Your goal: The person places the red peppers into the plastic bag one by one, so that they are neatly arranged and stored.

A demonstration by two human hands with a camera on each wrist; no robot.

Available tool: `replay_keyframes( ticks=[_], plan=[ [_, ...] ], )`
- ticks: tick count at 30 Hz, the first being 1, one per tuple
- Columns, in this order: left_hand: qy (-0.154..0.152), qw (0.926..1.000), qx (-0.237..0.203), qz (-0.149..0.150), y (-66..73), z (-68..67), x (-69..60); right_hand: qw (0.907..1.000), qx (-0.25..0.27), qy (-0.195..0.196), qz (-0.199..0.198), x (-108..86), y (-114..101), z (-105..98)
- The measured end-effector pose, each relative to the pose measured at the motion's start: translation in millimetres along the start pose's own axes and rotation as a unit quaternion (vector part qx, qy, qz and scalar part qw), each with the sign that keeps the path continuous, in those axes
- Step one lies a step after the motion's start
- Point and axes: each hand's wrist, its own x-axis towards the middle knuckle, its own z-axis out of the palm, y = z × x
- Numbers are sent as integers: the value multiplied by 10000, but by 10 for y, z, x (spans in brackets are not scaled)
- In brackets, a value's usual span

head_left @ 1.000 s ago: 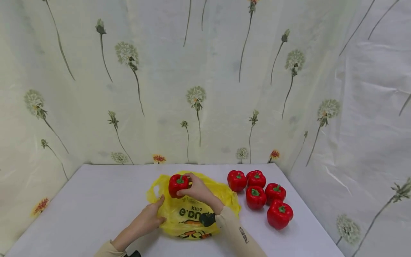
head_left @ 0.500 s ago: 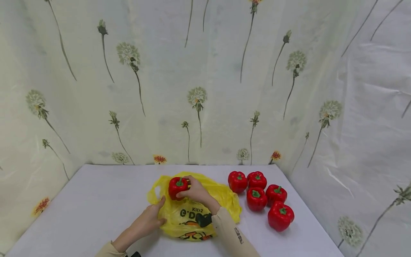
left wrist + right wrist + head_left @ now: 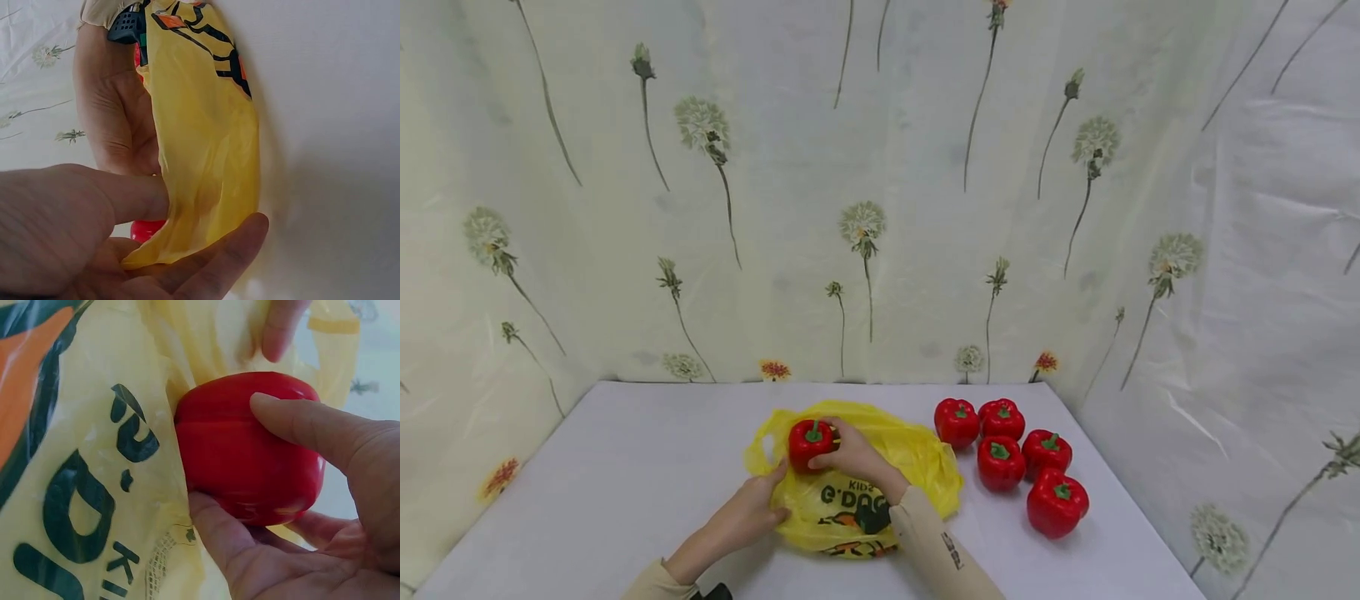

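At the open end of the yellow plastic bag [image 3: 812,487], your right hand [image 3: 856,458] grips a red bell pepper [image 3: 807,447] between thumb and fingers, its green stem upward. Your left hand [image 3: 748,511] pinches the bag's left edge, thumb on one side, fingers on the other. To your right, five more red bell peppers [image 3: 1001,467] sit grouped on the white table [image 3: 625,467], before a dandelion-printed cloth [image 3: 775,208].
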Motion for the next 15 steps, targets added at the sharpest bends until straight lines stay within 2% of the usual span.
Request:
replay_keyframes(
  ticks=[4,10,15],
  plan=[
    [14,10000,28,-74,11,-11,-1,10000,-21,62,-30,-18,11,-3],
    [-257,9996,-114,-36,2,-42,-7,10000,-70,-23,-30,-53,-3,-3],
    [-251,9996,70,-82,15,-89,-10,9999,-84,-102,-21,-46,-36,-14]
  ],
)
